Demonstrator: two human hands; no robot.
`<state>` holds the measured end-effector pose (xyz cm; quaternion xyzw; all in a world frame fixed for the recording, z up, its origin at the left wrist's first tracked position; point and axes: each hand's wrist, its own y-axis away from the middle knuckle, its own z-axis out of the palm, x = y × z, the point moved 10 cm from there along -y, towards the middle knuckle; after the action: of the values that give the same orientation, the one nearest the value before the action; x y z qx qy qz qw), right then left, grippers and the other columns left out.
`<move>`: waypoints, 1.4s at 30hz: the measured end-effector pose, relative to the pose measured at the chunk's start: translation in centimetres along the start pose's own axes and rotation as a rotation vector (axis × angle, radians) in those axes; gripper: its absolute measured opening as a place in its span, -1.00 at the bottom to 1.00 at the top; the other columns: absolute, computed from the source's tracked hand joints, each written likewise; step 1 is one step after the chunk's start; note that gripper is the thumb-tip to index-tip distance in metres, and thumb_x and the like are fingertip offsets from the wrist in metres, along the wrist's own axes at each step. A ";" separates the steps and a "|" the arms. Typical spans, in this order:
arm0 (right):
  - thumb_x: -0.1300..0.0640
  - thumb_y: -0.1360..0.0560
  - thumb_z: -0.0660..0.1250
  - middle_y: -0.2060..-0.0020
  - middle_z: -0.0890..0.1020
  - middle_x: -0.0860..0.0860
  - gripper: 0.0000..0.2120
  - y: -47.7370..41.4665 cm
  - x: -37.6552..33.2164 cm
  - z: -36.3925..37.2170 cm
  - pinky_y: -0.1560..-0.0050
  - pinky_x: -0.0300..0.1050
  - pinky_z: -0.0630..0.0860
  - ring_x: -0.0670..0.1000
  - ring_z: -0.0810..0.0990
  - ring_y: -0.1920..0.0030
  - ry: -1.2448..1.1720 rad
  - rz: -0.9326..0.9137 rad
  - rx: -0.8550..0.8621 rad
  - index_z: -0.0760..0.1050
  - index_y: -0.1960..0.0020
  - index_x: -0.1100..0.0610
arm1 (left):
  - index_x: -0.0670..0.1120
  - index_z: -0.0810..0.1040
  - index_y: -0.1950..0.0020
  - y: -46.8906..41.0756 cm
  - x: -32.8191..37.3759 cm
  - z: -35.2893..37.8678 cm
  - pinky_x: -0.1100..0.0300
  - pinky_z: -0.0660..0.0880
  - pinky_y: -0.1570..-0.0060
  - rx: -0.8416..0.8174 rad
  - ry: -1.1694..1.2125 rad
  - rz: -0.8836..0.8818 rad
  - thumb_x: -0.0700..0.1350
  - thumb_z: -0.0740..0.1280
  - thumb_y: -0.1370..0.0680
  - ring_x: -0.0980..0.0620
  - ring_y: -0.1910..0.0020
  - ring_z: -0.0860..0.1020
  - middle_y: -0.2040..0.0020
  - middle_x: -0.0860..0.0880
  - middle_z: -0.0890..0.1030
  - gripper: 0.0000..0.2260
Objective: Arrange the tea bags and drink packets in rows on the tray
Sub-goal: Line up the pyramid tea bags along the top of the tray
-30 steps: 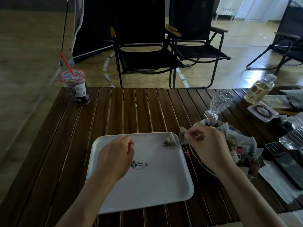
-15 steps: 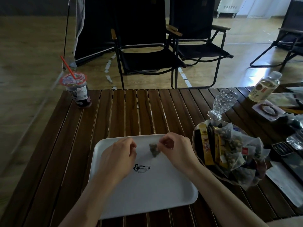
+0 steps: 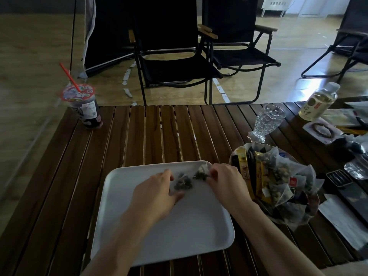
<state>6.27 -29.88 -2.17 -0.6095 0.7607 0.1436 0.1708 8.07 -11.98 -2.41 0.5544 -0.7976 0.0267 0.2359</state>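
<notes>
Nearest the near edge of the tabletop sits the white tray, its front half bare. Both hands work at its far edge. The left hand lies fingers spread, fingertips resting on a mesh tea bag flat on the tray. Just beside it the right hand pinches a second tea bag by its corner at the tray's far right corner; whether that bag is fully down I cannot tell. So two bags are side by side, the start of a row. Right of the tray, touching or almost touching it, the bowl is heaped with drink packets and more bags, so there's plenty left to do. Risks from here: these light bags could slide or catch on fingers as the hands lift, skewing the row, and the right wrist sits close to the overfull bowl, where a careless swing could tip packets out. Beyond stands a glass goblet, easy to knock, and at the far left corner a lidded cup.
</notes>
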 end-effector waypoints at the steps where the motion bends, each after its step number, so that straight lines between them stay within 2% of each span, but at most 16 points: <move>1: 0.11 -0.55 0.35 0.19 0.50 -0.08 -0.81 -0.1 0.0 -0.1 0.39 -0.34 0.18 -0.15 0.40 0.28 0.010 -0.004 0.021 0.40 0.21 -0.01 | 0.03 0.36 -0.36 -0.1 0.2 0.0 0.21 0.54 0.00 0.009 -0.014 -0.003 0.18 0.34 -0.53 0.12 0.01 0.54 -0.09 0.06 0.54 -0.53; 4: 0.18 -0.53 0.34 0.23 0.54 -0.05 -0.85 -0.4 0.0 -1.0 0.37 -0.26 0.29 -0.05 0.48 0.25 -0.022 -0.027 0.076 0.51 0.22 0.06 | 0.03 0.38 -0.33 -0.5 -0.1 0.0 0.22 0.54 0.01 0.031 -0.047 -0.020 0.11 0.34 -0.55 0.10 0.02 0.54 -0.09 0.04 0.56 -0.60; 7: 0.14 -0.57 0.33 0.16 0.57 -0.05 -0.91 -0.4 0.4 -0.7 0.32 -0.24 0.37 -0.05 0.51 0.20 -0.004 -0.014 0.069 0.58 0.10 0.07 | 0.03 0.44 -0.28 -1.1 -0.8 -0.3 0.27 0.46 0.10 0.076 -0.035 -0.035 0.06 0.35 -0.57 0.13 0.08 0.49 -0.04 0.06 0.56 -0.68; 10: 0.12 -0.57 0.33 0.04 0.58 -0.05 -0.90 -0.5 0.7 -0.6 0.27 -0.22 0.43 -0.06 0.54 0.14 0.029 0.023 0.079 0.57 -0.07 0.04 | 0.05 0.48 -0.21 -1.4 -0.9 -0.4 0.28 0.43 0.12 0.112 -0.016 -0.034 0.03 0.32 -0.59 0.14 0.08 0.50 0.00 0.07 0.56 -0.79; 13: 0.14 -0.56 0.32 0.05 0.58 -0.05 -0.91 -0.7 1.0 -1.2 0.26 -0.17 0.46 -0.05 0.53 0.14 0.032 0.059 0.092 0.52 -0.06 0.05 | 0.05 0.50 -0.14 -1.6 -1.0 -0.4 0.27 0.45 0.10 0.142 -0.044 -0.037 0.01 0.30 -0.60 0.12 0.06 0.53 0.02 0.06 0.57 -0.86; 16: 0.07 -0.56 0.33 0.15 0.58 -0.07 -0.91 -0.6 1.3 -1.1 0.34 -0.21 0.39 -0.07 0.53 0.20 0.037 0.067 0.041 0.49 -0.04 0.04 | 0.05 0.50 -0.12 -1.6 -1.1 -0.9 0.28 0.43 0.12 0.191 -0.055 -0.051 0.00 0.28 -0.61 0.12 0.08 0.52 0.05 0.06 0.57 -0.89; 18: 0.04 -0.54 0.35 0.22 0.60 -0.07 -0.85 -0.5 1.4 -0.6 0.36 -0.20 0.45 -0.07 0.57 0.23 -0.008 0.071 -0.007 0.48 -0.07 0.05 | 0.04 0.51 -0.09 -1.6 -1.0 -1.2 0.29 0.44 0.15 0.230 -0.025 -0.055 0.02 0.29 -0.61 0.13 0.10 0.53 0.06 0.06 0.58 -0.89; 21: 0.07 -0.53 0.37 0.16 0.66 -0.04 -0.73 -0.2 0.9 0.1 0.15 -0.04 0.63 -0.03 0.64 0.16 -0.073 0.050 -0.064 0.46 -0.20 0.07 | 0.02 0.51 -0.11 -1.7 -0.7 -1.0 0.28 0.48 0.16 0.236 0.085 -0.071 0.01 0.31 -0.59 0.12 0.09 0.55 0.03 0.04 0.61 -0.87; 24: 0.07 -0.54 0.35 0.10 0.68 -0.03 -0.69 0.0 0.7 0.0 0.12 -0.03 0.63 -0.02 0.64 0.11 -0.089 0.050 -0.075 0.44 -0.25 0.09 | -0.03 0.40 -0.30 -1.7 -0.7 -0.8 0.25 0.51 0.13 0.237 0.237 -0.102 -0.05 0.35 -0.57 0.09 0.04 0.57 -0.05 0.00 0.61 -0.67; 27: 0.08 -0.56 0.32 0.06 0.68 -0.03 -0.70 0.1 0.6 -0.5 0.15 -0.06 0.60 -0.02 0.63 0.09 -0.081 0.049 -0.060 0.43 -0.27 0.09 | -0.04 0.27 -0.42 -1.0 -1.1 -0.5 0.23 0.50 0.06 0.200 0.232 -0.134 -0.07 0.38 -0.56 0.06 -0.02 0.56 -0.10 -0.02 0.58 -0.52; 31: 0.09 -0.58 0.29 0.07 0.67 -0.03 -0.71 0.2 0.3 -0.8 0.22 -0.15 0.55 -0.03 0.61 0.11 -0.069 0.032 -0.048 0.42 -0.28 0.09 | 0.00 0.34 -0.35 -0.3 -0.7 -0.3 0.24 0.53 0.06 0.178 0.205 -0.093 -0.07 0.37 -0.56 0.10 0.05 0.56 0.01 0.04 0.57 -0.60; 35: 0.13 -0.58 0.26 0.04 0.66 -0.02 -0.69 0.4 -0.3 -0.5 0.13 -0.07 0.61 -0.03 0.62 0.08 -0.116 -0.004 -0.075 0.39 -0.31 0.10 | 0.01 0.41 -0.21 -0.8 -0.2 0.7 0.17 0.61 0.04 0.131 0.346 -0.093 -0.08 0.41 -0.54 0.09 0.04 0.57 -0.04 0.02 0.58 -0.70; 39: 0.17 -0.55 0.29 -0.02 0.65 0.00 -0.66 0.6 -0.6 0.3 0.00 0.02 0.62 0.01 0.62 -0.02 -0.170 -0.001 -0.154 0.40 -0.31 0.09 | -0.01 0.42 -0.29 -1.4 1.2 1.7 0.41 0.46 0.12 0.084 0.419 -0.011 -0.14 0.38 -0.56 0.15 -0.01 0.53 -0.15 0.03 0.58 -0.67; 42: 0.15 -0.54 0.29 -0.05 0.65 0.00 -0.64 0.8 -0.7 0.3 -0.05 0.02 0.60 0.03 0.62 -0.07 -0.178 -0.001 -0.165 0.40 -0.33 0.09 | 0.01 0.43 -0.34 -1.8 2.1 2.0 0.46 0.41 0.13 0.054 0.405 0.058 -0.13 0.36 -0.58 0.19 -0.02 0.51 -0.20 0.06 0.57 -0.66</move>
<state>5.70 -28.96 -2.13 -0.6066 0.7279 0.2594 0.1869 8.43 -15.09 -3.79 0.5208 -0.7485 0.1657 0.3755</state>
